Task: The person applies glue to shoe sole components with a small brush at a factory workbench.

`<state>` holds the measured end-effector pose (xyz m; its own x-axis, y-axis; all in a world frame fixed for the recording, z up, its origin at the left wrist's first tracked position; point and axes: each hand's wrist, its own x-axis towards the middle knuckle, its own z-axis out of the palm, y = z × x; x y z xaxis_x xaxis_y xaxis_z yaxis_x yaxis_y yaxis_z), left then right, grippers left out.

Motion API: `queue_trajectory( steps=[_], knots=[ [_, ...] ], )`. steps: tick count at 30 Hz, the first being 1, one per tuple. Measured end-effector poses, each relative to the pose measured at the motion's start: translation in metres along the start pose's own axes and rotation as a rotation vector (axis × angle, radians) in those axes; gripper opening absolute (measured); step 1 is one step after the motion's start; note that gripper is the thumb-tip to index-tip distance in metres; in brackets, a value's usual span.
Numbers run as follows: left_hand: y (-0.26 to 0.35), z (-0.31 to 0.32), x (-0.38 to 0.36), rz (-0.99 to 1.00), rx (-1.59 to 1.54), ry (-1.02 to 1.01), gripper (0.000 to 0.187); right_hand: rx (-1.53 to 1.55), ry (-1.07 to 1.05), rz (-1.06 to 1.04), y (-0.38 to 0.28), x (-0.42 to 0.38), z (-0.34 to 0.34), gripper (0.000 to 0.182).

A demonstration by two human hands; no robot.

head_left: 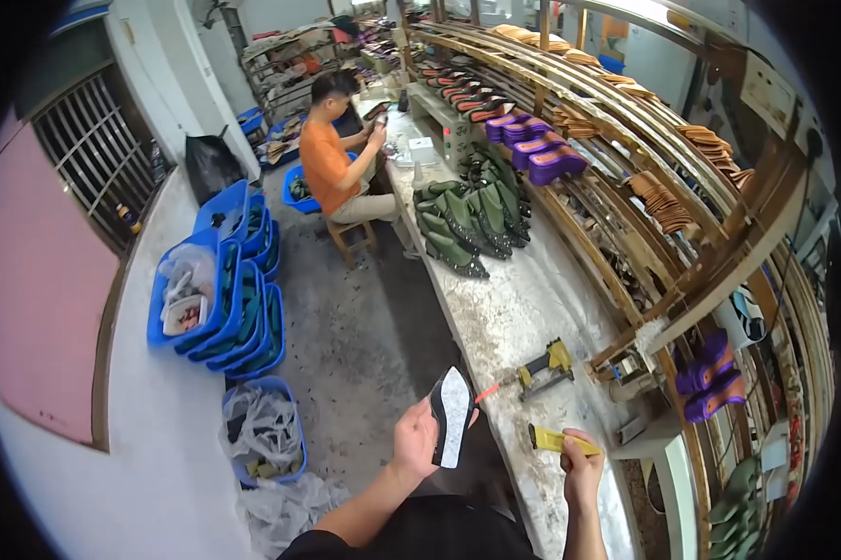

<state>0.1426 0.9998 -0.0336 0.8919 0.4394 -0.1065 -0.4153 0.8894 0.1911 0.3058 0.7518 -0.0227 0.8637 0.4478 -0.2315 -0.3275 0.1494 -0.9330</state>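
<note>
My left hand (416, 439) is closed around a dark shoe last (453, 415), its pale, speckled sole face turned up toward me and its pointed toe away. Over the bench, my right hand (582, 467) grips a flat yellow tool (551, 439) with a dark far end; its exact kind I cannot tell. Between the hands and the shelves, a yellow-and-black nail gun (546, 369) lies on the worn workbench (495, 308), joined to a red hose.
Green shoe uppers (476, 219) are heaped farther along the bench. A seated person in an orange shirt (327, 163) works beyond. Blue baskets (243, 308) line the floor at left. Wooden racks at right hold purple shoe lasts (537, 149) and tan insoles (663, 201).
</note>
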Motion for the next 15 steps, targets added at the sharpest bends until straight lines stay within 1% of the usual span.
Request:
queue_trajectory(
  steps=[3, 4, 8, 9, 12, 15],
  knots=[
    [0.046, -0.016, 0.037, -0.136, -0.055, 0.022, 0.053, -0.05, 0.175, 0.067, 0.03, 0.018, 0.026, 0.02],
    [0.061, -0.022, 0.043, -0.155, -0.066, 0.037, 0.053, -0.058, 0.196, 0.08, 0.034, 0.019, 0.038, 0.02],
    [0.127, -0.034, 0.091, -0.184, 0.148, 0.077, 0.055, -0.032, 0.373, 0.113, 0.04, 0.04, 0.092, 0.019],
    [0.143, -0.036, 0.102, -0.196, 0.139, 0.092, 0.055, -0.041, 0.387, 0.127, 0.04, 0.046, 0.105, 0.019],
    [0.18, -0.043, 0.134, -0.209, 0.227, 0.056, 0.057, -0.083, 0.399, 0.085, 0.04, 0.072, 0.138, 0.019],
    [0.196, -0.047, 0.171, -0.235, 0.246, 0.037, 0.059, -0.096, 0.427, 0.065, 0.04, 0.102, 0.154, 0.019]
  ],
)
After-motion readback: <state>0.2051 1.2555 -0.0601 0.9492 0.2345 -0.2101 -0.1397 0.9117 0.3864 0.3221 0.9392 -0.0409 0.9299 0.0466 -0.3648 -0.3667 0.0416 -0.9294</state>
